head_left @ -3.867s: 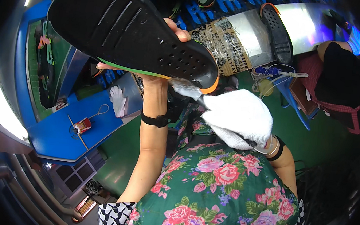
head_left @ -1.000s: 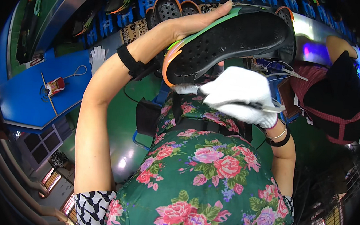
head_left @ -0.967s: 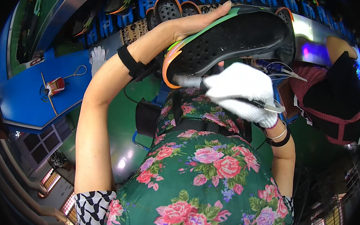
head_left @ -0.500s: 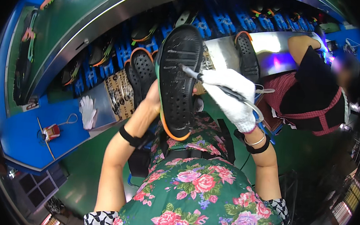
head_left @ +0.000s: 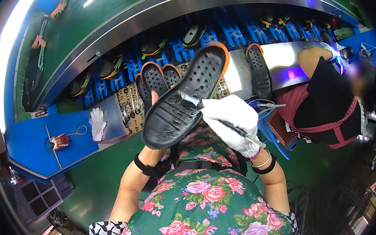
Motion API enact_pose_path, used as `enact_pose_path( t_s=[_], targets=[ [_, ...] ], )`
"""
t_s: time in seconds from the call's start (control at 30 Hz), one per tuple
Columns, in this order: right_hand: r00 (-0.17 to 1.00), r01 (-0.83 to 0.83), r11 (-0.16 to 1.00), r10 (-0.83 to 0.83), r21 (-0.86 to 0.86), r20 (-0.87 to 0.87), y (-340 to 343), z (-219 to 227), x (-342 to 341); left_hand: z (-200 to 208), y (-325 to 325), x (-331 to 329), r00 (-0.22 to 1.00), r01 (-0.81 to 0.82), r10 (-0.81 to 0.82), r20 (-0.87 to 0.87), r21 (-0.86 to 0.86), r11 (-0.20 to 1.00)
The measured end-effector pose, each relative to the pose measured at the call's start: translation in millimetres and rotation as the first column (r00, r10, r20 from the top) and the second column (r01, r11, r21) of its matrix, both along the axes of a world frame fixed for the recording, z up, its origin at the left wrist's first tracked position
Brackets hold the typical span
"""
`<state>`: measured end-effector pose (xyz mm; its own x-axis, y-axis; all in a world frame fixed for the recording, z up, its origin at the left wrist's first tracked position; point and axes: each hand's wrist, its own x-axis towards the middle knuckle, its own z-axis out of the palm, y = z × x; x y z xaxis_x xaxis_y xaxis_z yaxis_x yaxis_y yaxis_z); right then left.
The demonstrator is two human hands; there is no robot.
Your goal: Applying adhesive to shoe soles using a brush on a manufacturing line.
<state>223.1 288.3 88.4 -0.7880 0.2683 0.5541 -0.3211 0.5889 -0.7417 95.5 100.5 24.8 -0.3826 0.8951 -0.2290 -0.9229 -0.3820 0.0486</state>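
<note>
A black shoe sole (head_left: 183, 97) with an orange rim is held up, tilted, in front of me. Its inner face is toward me, wet and shiny, with small holes at the orange end and ridges at the other. My left hand (head_left: 155, 98) grips it from beneath; most of the fingers are hidden behind it. My right hand (head_left: 232, 120), in a white knitted glove, is closed around a slim brush (head_left: 193, 101). The pale tip of the brush touches the middle of the sole, and its handle passes through the fingers.
Several more soles (head_left: 152, 76) lie on the metal bench ahead, and a single sole (head_left: 259, 70) stands farther right. Behind runs a row of blue holders (head_left: 234, 33). A white glove (head_left: 96, 123) lies by a blue table (head_left: 26, 149) at left. A co-worker (head_left: 319, 101) sits at right.
The sole has been turned round: its orange end, formerly near my lap, now points up and away. The brush has shifted lower in view, and my right hand with it.
</note>
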Motion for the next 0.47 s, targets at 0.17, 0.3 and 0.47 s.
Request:
enact_pose_path(
  t_s=[0.17, 0.3, 0.47],
  targets=[
    [0.998, 0.045, 0.999, -0.044, 0.028, -0.050, 1.3, 9.3, -7.7, -35.2, -11.0, 5.3, 0.997, 0.075, -0.077, 0.029, 0.073, 0.995],
    [0.998, 0.048, 0.997, -0.046, 0.061, -0.031, 4.6, 22.9, -13.4, -20.4, 16.8, 13.7, 1.000, 0.025, -0.023, 0.016, -0.126, 0.992],
    [0.999, 0.032, 0.990, -0.027, 0.134, -0.038, 5.8, 34.6, -24.9, -21.7, 24.2, 12.1, 0.990, -0.083, 0.071, 0.125, 0.090, 0.993]
  ],
)
